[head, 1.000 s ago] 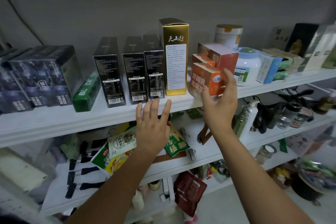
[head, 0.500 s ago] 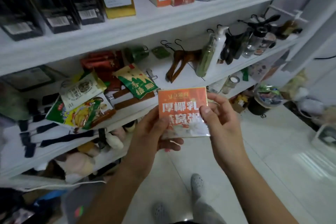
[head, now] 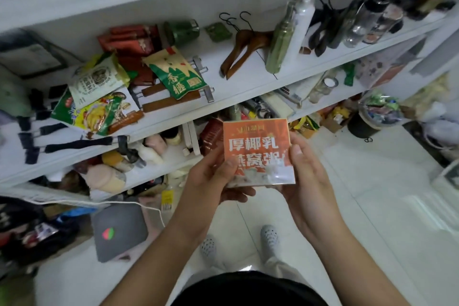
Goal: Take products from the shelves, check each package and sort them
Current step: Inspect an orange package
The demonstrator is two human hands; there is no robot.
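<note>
Both hands hold the orange box (head: pixel 258 146)
The left hand (head: pixel 211 181) has a tight grip on its left edge, the right hand (head: pixel 306 181) on its right edge, by the shelves (head: pixel 248 78). It looks light and stiff; hold the edges.

so: one orange box (head: pixel 257 151), two wooden hangers (head: pixel 244 48), three snack pouches (head: pixel 176 71) by the shelf's (head: pixel 250 82) front edge, one green jar (head: pixel 181 31), two grey shoes (head: pixel 208 247)

Black top (head: pixel 248 289), bottom centre of frame. Light beige trousers (head: pixel 283 268). Pale grey perforated clogs (head: pixel 208 247), dark holes over the toes. Left hand (head: pixel 208 181), right hand (head: pixel 308 181), forearms (head: pixel 161 253) bare down to the frame edge.
</note>
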